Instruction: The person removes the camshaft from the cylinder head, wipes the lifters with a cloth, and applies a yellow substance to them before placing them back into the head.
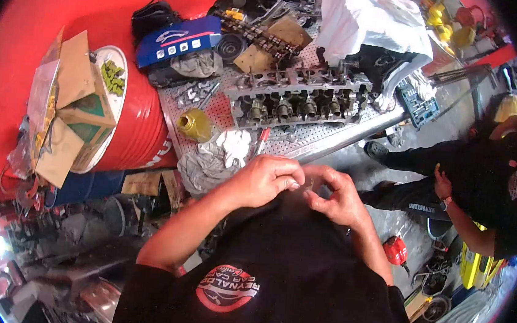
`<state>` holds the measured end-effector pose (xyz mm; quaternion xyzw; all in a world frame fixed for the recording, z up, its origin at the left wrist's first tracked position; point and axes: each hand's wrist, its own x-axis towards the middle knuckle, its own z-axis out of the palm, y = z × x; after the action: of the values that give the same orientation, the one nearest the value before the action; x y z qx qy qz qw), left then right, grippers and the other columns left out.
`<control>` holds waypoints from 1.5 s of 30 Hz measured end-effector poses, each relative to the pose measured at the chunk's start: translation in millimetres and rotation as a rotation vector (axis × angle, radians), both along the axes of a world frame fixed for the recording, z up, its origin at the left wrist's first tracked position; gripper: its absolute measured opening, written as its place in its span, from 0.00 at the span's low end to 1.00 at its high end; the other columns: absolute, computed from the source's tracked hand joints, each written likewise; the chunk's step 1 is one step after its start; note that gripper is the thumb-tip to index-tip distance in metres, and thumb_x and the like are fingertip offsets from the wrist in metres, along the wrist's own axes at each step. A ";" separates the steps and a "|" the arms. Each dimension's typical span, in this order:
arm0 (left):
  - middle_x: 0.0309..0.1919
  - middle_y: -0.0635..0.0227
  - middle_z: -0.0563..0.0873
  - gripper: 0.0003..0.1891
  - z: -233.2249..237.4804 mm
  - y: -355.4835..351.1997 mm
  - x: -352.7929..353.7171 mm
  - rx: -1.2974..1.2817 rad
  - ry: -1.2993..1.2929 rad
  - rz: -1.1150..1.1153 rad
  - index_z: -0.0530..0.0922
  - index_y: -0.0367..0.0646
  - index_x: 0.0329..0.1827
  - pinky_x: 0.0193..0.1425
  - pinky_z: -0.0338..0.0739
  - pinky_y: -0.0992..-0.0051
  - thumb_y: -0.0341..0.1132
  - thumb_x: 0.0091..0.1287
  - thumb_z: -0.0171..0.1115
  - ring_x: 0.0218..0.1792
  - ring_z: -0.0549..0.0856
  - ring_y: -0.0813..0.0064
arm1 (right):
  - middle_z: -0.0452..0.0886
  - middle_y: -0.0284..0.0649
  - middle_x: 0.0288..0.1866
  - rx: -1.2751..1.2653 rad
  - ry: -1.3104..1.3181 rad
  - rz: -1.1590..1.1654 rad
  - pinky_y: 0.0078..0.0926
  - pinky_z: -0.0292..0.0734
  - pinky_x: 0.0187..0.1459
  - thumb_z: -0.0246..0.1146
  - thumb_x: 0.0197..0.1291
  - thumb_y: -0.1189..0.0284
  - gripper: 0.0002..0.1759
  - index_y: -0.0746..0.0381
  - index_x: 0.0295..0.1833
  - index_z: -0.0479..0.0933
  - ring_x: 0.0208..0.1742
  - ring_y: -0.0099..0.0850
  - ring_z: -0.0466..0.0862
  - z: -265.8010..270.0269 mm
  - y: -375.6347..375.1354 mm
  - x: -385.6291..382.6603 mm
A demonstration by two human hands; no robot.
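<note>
My left hand (270,180) is closed in front of my chest, thumb pressed against the curled fingers. Right beside it, my right hand (338,199) has its fingers bent, with the thumb below the forefinger. Between the fingertips there may be something small and pale, too blurred to name. Just beyond both hands, a cylinder head (300,100) lies on a perforated metal bench (329,131). A red-and-white marker (263,140) is near my left hand, next to a crumpled white rag (233,147) and a grey cloth (202,169).
A yellow container (194,125) stands at the bench's left end. Further left are a red drum (142,120) and an open cardboard box (78,75). White cloth (369,20) covers parts at the back. A tool case (420,108) sits right, and a person (484,181) stands nearby.
</note>
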<state>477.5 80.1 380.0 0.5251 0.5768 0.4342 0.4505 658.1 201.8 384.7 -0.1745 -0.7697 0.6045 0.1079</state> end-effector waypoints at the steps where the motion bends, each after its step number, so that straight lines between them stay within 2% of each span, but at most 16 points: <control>1: 0.30 0.66 0.83 0.03 -5.4 -0.9 -1.9 0.118 0.076 0.022 0.82 0.38 0.34 0.44 0.76 0.72 0.23 0.58 0.65 0.35 0.82 0.69 | 0.83 0.42 0.44 -0.006 -0.044 -0.009 0.27 0.77 0.45 0.67 0.53 0.76 0.17 0.65 0.50 0.79 0.41 0.29 0.83 -7.2 -2.8 2.1; 4: 0.31 0.67 0.83 0.05 -21.9 -3.0 -4.2 0.311 0.103 0.082 0.82 0.39 0.33 0.46 0.75 0.72 0.22 0.55 0.67 0.38 0.82 0.69 | 0.83 0.39 0.41 -0.166 -0.095 -0.075 0.24 0.75 0.45 0.65 0.59 0.76 0.12 0.67 0.47 0.79 0.42 0.25 0.81 -16.4 -20.9 5.2; 9: 0.32 0.66 0.82 0.06 -32.3 -4.5 -5.6 0.396 0.095 0.147 0.80 0.37 0.33 0.45 0.74 0.70 0.20 0.53 0.66 0.38 0.80 0.66 | 0.82 0.35 0.41 -0.412 -0.066 -0.167 0.22 0.73 0.49 0.63 0.66 0.72 0.10 0.68 0.47 0.78 0.43 0.23 0.80 -20.2 -37.6 0.7; 12: 0.32 0.64 0.81 0.07 -38.8 -7.1 -3.0 0.426 0.163 0.191 0.77 0.37 0.34 0.44 0.74 0.68 0.19 0.54 0.64 0.38 0.80 0.64 | 0.81 0.37 0.42 -0.513 -0.129 -0.213 0.21 0.74 0.50 0.62 0.67 0.70 0.12 0.68 0.49 0.77 0.43 0.23 0.80 -30.2 -39.8 0.8; 16: 0.32 0.62 0.79 0.08 -45.1 -8.2 0.0 0.425 0.179 0.294 0.75 0.38 0.35 0.46 0.74 0.66 0.18 0.55 0.61 0.38 0.79 0.61 | 0.82 0.42 0.44 -0.906 0.084 -0.376 0.27 0.77 0.47 0.57 0.69 0.72 0.11 0.67 0.51 0.74 0.42 0.29 0.83 -49.4 -44.0 -4.5; 18: 0.33 0.62 0.78 0.08 -45.5 -9.2 -3.6 0.402 0.183 0.317 0.75 0.38 0.35 0.49 0.74 0.66 0.18 0.56 0.61 0.39 0.80 0.60 | 0.82 0.47 0.46 -0.952 0.145 -0.464 0.29 0.78 0.45 0.57 0.69 0.73 0.09 0.66 0.50 0.73 0.41 0.32 0.83 -51.8 -37.9 -3.9; 20: 0.34 0.61 0.79 0.08 -44.3 -10.5 -10.2 0.382 0.206 0.311 0.74 0.37 0.35 0.54 0.74 0.65 0.18 0.56 0.61 0.39 0.80 0.60 | 0.82 0.47 0.47 -0.923 0.144 -0.436 0.29 0.77 0.46 0.57 0.69 0.72 0.09 0.66 0.49 0.73 0.42 0.31 0.83 -55.1 -34.4 2.8; 21: 0.36 0.61 0.80 0.08 -45.2 -10.9 -11.8 0.359 0.182 0.289 0.76 0.36 0.39 0.59 0.72 0.64 0.19 0.58 0.61 0.41 0.80 0.59 | 0.82 0.47 0.47 -0.911 0.130 -0.395 0.29 0.77 0.46 0.57 0.69 0.72 0.10 0.66 0.50 0.73 0.42 0.31 0.82 -55.5 -33.1 3.8; 24: 0.38 0.61 0.81 0.10 -33.4 -5.5 -10.2 0.333 0.199 0.237 0.77 0.36 0.45 0.59 0.72 0.65 0.21 0.60 0.61 0.43 0.80 0.59 | 0.82 0.46 0.47 -0.917 0.075 -0.267 0.29 0.76 0.48 0.57 0.69 0.70 0.11 0.66 0.50 0.72 0.42 0.31 0.81 -52.6 -30.9 2.4; 25: 0.39 0.61 0.82 0.11 -39.5 -2.3 -11.7 0.366 0.209 0.196 0.79 0.36 0.46 0.55 0.74 0.67 0.23 0.60 0.61 0.45 0.80 0.60 | 0.81 0.46 0.47 -0.941 0.047 -0.221 0.29 0.75 0.48 0.57 0.69 0.69 0.11 0.66 0.50 0.72 0.42 0.31 0.81 -50.0 -29.5 1.4; 29: 0.36 0.63 0.82 0.05 -52.1 5.0 -22.3 0.251 0.077 -0.020 0.80 0.37 0.38 0.51 0.75 0.68 0.24 0.60 0.62 0.42 0.81 0.63 | 0.81 0.44 0.46 -0.952 -0.019 -0.134 0.28 0.74 0.48 0.57 0.69 0.69 0.12 0.66 0.50 0.72 0.40 0.30 0.80 -41.1 -25.2 -4.2; 32: 0.33 0.63 0.81 0.04 -53.5 5.1 -22.6 0.299 0.146 -0.034 0.78 0.37 0.35 0.46 0.75 0.67 0.24 0.58 0.62 0.40 0.80 0.62 | 0.81 0.43 0.44 -0.934 -0.067 -0.139 0.27 0.75 0.47 0.57 0.69 0.69 0.12 0.67 0.50 0.73 0.40 0.30 0.80 -42.3 -24.2 -3.3; 35: 0.30 0.62 0.79 0.04 -56.7 6.7 -15.6 0.459 0.327 0.045 0.76 0.37 0.32 0.42 0.75 0.65 0.23 0.55 0.63 0.37 0.79 0.60 | 0.81 0.42 0.43 -0.974 -0.051 -0.205 0.27 0.75 0.46 0.57 0.69 0.69 0.12 0.67 0.49 0.73 0.39 0.30 0.81 -49.0 -30.9 -2.9; 41: 0.28 0.62 0.76 0.07 -62.8 7.6 -0.9 0.499 0.364 0.145 0.71 0.38 0.29 0.37 0.74 0.64 0.21 0.53 0.62 0.34 0.78 0.58 | 0.80 0.42 0.39 -1.093 0.059 -0.355 0.29 0.75 0.43 0.57 0.69 0.66 0.13 0.67 0.47 0.72 0.36 0.32 0.81 -68.1 -44.2 -1.7; 45: 0.26 0.61 0.74 0.08 -62.5 6.4 -3.3 0.500 0.311 0.103 0.70 0.38 0.28 0.35 0.73 0.64 0.20 0.52 0.62 0.32 0.76 0.58 | 0.80 0.42 0.39 -1.099 0.068 -0.383 0.30 0.75 0.42 0.57 0.70 0.64 0.14 0.66 0.48 0.72 0.36 0.33 0.81 -72.7 -51.6 -1.0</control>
<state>474.2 86.5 317.5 0.6501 0.5400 0.4994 0.1908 657.1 150.2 312.0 -0.3215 -0.2938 0.8903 0.1334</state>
